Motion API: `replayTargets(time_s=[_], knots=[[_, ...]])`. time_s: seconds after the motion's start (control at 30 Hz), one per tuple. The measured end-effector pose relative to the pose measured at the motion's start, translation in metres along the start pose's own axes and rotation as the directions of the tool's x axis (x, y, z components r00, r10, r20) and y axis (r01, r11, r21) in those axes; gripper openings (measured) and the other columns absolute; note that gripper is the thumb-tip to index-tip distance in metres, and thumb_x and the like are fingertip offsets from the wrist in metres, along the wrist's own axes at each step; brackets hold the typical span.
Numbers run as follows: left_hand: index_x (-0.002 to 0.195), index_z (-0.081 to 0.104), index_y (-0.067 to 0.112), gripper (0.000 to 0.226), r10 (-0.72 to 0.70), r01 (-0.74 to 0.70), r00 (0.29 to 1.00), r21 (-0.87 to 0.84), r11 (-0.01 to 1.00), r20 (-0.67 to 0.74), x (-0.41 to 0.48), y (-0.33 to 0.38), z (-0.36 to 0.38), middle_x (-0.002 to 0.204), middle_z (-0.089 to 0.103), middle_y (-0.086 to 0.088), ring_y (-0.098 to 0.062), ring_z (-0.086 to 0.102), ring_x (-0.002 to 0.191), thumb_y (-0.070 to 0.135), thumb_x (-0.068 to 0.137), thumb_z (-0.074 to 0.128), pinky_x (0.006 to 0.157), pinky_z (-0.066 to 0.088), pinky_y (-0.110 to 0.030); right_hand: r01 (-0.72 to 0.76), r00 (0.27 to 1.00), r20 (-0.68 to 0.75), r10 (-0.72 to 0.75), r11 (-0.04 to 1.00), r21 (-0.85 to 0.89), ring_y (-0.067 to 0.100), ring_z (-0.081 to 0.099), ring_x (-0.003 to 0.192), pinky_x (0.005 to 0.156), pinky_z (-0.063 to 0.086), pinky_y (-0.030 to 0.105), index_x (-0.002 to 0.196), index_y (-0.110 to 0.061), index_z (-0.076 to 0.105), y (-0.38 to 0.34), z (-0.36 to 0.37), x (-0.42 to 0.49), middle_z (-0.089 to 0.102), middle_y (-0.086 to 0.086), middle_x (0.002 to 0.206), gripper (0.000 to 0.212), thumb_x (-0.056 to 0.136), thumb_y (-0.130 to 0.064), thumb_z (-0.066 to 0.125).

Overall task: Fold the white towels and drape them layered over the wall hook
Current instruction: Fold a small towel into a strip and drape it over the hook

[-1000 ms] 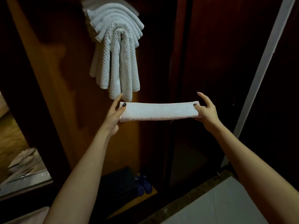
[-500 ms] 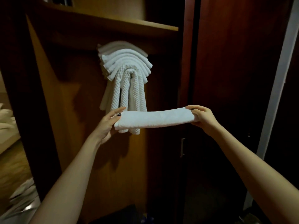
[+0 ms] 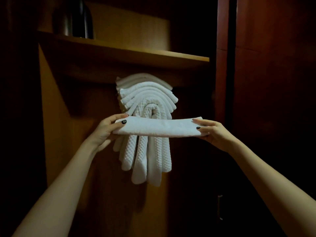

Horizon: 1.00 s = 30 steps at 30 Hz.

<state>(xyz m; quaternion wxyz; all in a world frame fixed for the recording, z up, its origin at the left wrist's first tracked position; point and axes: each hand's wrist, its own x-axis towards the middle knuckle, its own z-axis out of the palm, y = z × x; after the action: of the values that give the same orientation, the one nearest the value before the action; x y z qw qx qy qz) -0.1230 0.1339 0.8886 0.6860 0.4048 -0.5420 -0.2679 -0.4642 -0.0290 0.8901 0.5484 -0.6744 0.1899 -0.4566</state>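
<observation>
Pinching plush, flat-folded white towel (image 3: 159,126)

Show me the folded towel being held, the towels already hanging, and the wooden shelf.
folded towel (image 3: 159,128), head view, middle of its front face.
hanging towels (image 3: 147,93), head view, arched top layers.
wooden shelf (image 3: 153,54), head view, lit front edge.

L hand (image 3: 106,130) & R hand (image 3: 212,132) pinch the two ends of a folded white towel (image 3: 159,128), held level as a long strip, thumbs on its near face w/ dark nails. It crosses in front of the draped towels (image 3: 147,103), layered in an arch on the wall, ends hanging below the strip; hook hidden under them. Above, a wooden shelf (image 3: 136,53) w/ a dark vessel (image 3: 75,19) at upper left
</observation>
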Motion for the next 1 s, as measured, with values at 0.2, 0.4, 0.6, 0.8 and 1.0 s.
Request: replayTargets(time_s=[0.2,0.4,0.6,0.8,1.0], knots=[[0.102,0.074,0.025,0.036,0.130,-0.130,0.991,0.033,0.991,-0.007,0.060,0.026,-0.014,0.115,0.065,0.002,-0.006,0.068,0.093,0.012,0.069,0.074,0.065,0.055,-0.018,0.084,0.996,0.029,-0.087,0.993,0.083,0.012,0.070,0.076,0.066,0.056,0.020,0.116,-0.007,0.066,-0.016,0.000,0.078,0.069,0.013,0.105,0.040,0.088,0.015,0.047],[0.102,0.073,0.019,0.029,0.261,-0.260,0.960,0.026,0.965,-0.096,0.113,0.049,-0.018,0.103,0.074,0.012,-0.002,0.068,0.097,0.005,0.077,0.068,0.072,0.054,-0.015,0.189,0.975,0.072,-0.209,0.958,0.215,0.022,0.073,0.086,0.068,0.059,0.029,0.111,-0.003,0.065,-0.044,0.008,0.138,0.068,0.014,0.110,0.032,0.088,0.014,0.050],[0.105,0.070,0.020,0.028,0.351,-0.344,0.917,0.067,0.936,-0.190,0.161,0.068,-0.020,0.125,0.056,0.009,-0.003,0.067,0.099,0.000,0.088,0.062,0.073,0.054,-0.016,0.259,0.949,0.088,-0.302,0.911,0.322,0.020,0.073,0.091,0.071,0.059,0.028,0.116,-0.001,0.064,-0.072,0.016,0.192,0.061,0.012,0.117,0.034,0.088,0.012,0.049],[0.112,0.063,0.009,0.024,0.324,-0.320,0.901,0.064,0.945,-0.288,0.198,0.075,-0.020,0.091,0.075,-0.002,-0.009,0.072,0.082,-0.002,0.091,0.057,0.067,0.056,-0.018,0.247,0.946,0.136,-0.294,0.926,0.284,0.024,0.066,0.104,0.079,0.059,0.027,0.120,0.006,0.059,-0.085,0.022,0.241,0.057,0.018,0.126,0.034,0.089,0.013,0.046],[0.097,0.059,0.001,0.008,0.262,-0.254,0.865,0.077,0.964,-0.429,0.216,0.063,-0.014,0.090,0.070,-0.011,-0.012,0.071,0.075,-0.002,0.091,0.059,0.065,0.057,-0.023,0.200,0.968,0.098,-0.231,0.947,0.251,0.038,0.061,0.115,0.087,0.056,0.034,0.125,0.021,0.046,-0.075,0.026,0.275,0.055,0.034,0.127,0.035,0.091,0.016,0.043]])
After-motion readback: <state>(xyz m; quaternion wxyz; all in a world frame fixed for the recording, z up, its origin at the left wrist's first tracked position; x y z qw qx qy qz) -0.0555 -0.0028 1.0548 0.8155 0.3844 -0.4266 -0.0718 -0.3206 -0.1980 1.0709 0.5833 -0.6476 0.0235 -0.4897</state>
